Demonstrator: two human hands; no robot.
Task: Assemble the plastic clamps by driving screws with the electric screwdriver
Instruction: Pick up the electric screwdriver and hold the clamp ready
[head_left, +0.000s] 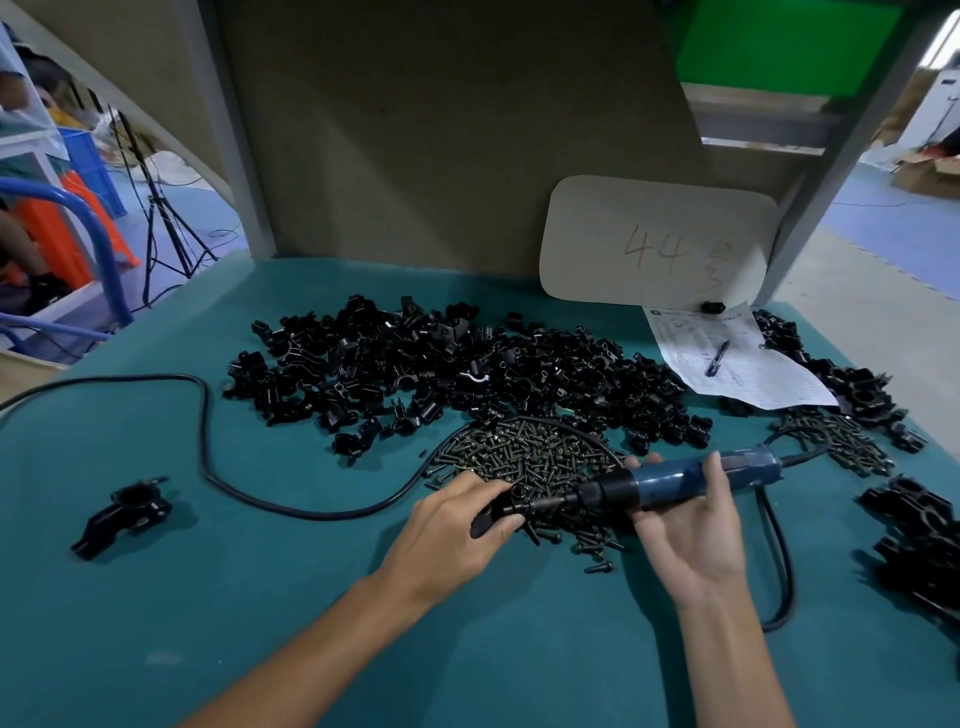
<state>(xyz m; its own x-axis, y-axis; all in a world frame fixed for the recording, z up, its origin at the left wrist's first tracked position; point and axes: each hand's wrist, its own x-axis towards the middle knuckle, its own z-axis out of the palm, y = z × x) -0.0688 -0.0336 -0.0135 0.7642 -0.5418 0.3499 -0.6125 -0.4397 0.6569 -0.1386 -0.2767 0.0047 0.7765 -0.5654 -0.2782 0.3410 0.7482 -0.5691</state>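
Plastic clamp (124, 512), apparently assembled, lower left of the frame: glossy black moulding with a round bore, a screw end showing at one corner, lying alone on the teal, cloth-like desk (260, 597). A smooth black cable (208, 415) loops from the left edge toward centre. Centre, upper: heap of clamp halves (467, 374), shiny, curved and angular. Just below it, touching its edge: mound of screws (530, 462), dark metal with a dull bronze sheen.

Centre, lower: left hand (452, 530), its grip pinching the work clamp (493, 514) between thumb and curled fingers, just above the screw mound. To its right the electric screwdriver (696, 480), blue barrel with black chuck, lies near horizontal, the bit pointing left into the work clamp. Right hand (691, 540): grip wrapped around the barrel.

Suggested practice: keep the bit in line with the screw, brace the clamp against turning, keep fingertips off the bit's path, and stop once the head seats, since plastic threads likely strip.

Right of frame: printed sheet (753, 374) with a pen (718, 358), a second screw scatter (841, 441), and a group of finished clamps (914, 525).
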